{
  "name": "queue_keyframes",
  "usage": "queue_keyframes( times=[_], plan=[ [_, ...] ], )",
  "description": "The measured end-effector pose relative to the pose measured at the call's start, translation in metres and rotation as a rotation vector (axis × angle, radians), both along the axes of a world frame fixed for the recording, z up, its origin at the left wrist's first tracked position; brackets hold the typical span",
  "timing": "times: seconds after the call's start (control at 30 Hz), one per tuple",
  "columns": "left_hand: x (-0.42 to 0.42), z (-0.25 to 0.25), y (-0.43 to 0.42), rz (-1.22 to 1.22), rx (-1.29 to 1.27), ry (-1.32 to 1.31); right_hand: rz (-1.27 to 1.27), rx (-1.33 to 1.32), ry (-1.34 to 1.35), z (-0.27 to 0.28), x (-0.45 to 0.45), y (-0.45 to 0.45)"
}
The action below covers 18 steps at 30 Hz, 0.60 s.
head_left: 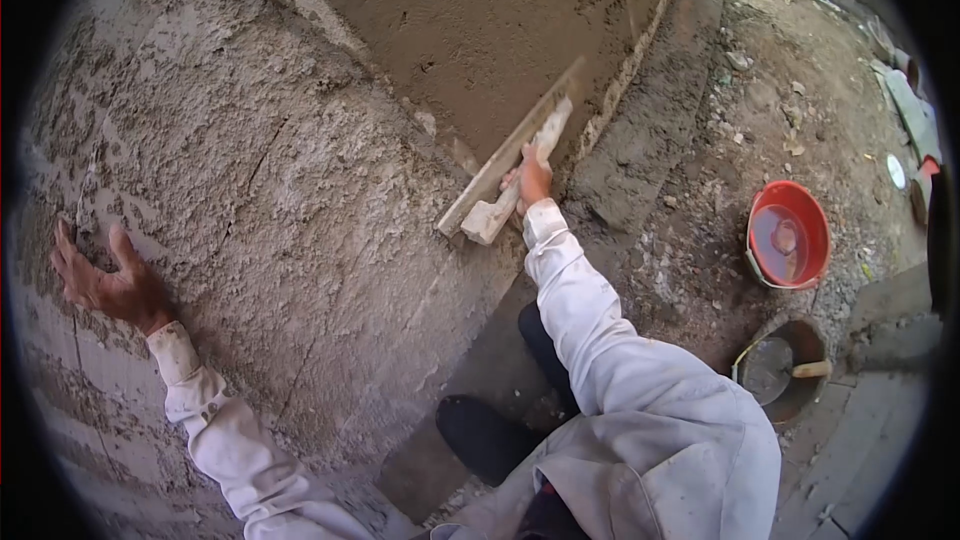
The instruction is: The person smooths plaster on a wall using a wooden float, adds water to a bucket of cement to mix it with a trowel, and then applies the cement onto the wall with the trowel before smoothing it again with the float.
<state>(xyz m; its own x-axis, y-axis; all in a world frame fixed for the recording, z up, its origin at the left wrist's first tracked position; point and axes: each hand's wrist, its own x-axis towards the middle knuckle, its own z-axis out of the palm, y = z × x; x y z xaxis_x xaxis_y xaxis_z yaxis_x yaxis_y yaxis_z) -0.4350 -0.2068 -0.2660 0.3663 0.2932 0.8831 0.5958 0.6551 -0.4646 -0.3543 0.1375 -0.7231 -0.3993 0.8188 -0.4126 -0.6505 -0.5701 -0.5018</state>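
Note:
My right hand [533,180] is wrapped round the handle of a long plastering float [500,162]. The float's blade is tilted and lies along the lower part of a wet, brown plastered wall [480,20]; whether the whole blade touches cannot be told. To the left, my left hand [115,282] has its fingers apart and rests against a rough, grey plastered surface [290,190]. No tool is in that hand.
A red bucket [822,230] with cloudy water stands on the rubble-strewn ground to the right. Below it is a dark bucket [800,395] with a wooden-handled tool [812,369] in it. Wet mortar [625,185] lies along the wall's foot. My dark shoes [485,435] are on a board.

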Motion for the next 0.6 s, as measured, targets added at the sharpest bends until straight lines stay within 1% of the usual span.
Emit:
queue_keyframes(
  times=[0.03,0.07,0.1,0.13,0.17,0.2,0.27,0.3,0.33,0.4,0.43,0.47,0.5,0.57,0.6],
  plan=[
    [0.000,-0.002,0.000,0.003,0.008,-0.010,0.040,-0.129,0.098,-0.042,-0.006,-0.013],
    [0.000,-0.002,0.001,-0.011,0.010,-0.010,0.081,-0.230,0.136,-0.090,-0.018,-0.028],
    [0.002,-0.001,0.001,-0.024,0.013,-0.016,0.086,-0.333,0.139,-0.114,-0.022,-0.055],
    [0.004,-0.002,0.000,-0.036,0.012,-0.025,0.142,-0.450,0.183,-0.148,-0.028,-0.084],
    [0.004,-0.002,0.001,-0.055,0.024,-0.007,0.142,-0.410,0.078,-0.148,-0.021,-0.128],
    [0.001,-0.001,0.000,-0.076,0.013,0.002,0.104,-0.420,0.047,-0.142,-0.014,-0.173],
    [-0.018,0.002,-0.016,-0.107,-0.014,0.013,0.167,-0.449,-0.013,-0.115,0.017,-0.253],
    [-0.030,-0.002,-0.027,-0.072,-0.020,-0.005,0.148,-0.364,-0.063,-0.104,0.034,-0.285],
    [-0.042,-0.005,-0.038,-0.038,-0.026,-0.023,0.167,-0.390,-0.083,-0.109,0.043,-0.309],
    [-0.007,-0.040,-0.024,-0.180,-0.079,-0.092,0.216,-0.208,-0.170,-0.116,0.069,-0.343],
    [-0.001,-0.069,-0.016,-0.296,-0.150,-0.023,0.219,-0.086,-0.228,-0.115,0.079,-0.345],
    [0.022,-0.104,-0.009,-0.344,-0.197,-0.159,0.224,0.038,-0.285,-0.112,0.093,-0.345],
    [0.049,-0.146,-0.006,-0.296,-0.187,-0.309,0.231,0.166,-0.339,-0.113,0.103,-0.345],
    [0.073,-0.222,-0.011,-0.364,-0.189,-0.502,0.284,0.496,-0.587,-0.123,0.114,-0.343],
    [0.090,-0.259,-0.014,-0.404,-0.127,-0.590,0.307,0.663,-0.711,-0.128,0.120,-0.342]
  ],
)
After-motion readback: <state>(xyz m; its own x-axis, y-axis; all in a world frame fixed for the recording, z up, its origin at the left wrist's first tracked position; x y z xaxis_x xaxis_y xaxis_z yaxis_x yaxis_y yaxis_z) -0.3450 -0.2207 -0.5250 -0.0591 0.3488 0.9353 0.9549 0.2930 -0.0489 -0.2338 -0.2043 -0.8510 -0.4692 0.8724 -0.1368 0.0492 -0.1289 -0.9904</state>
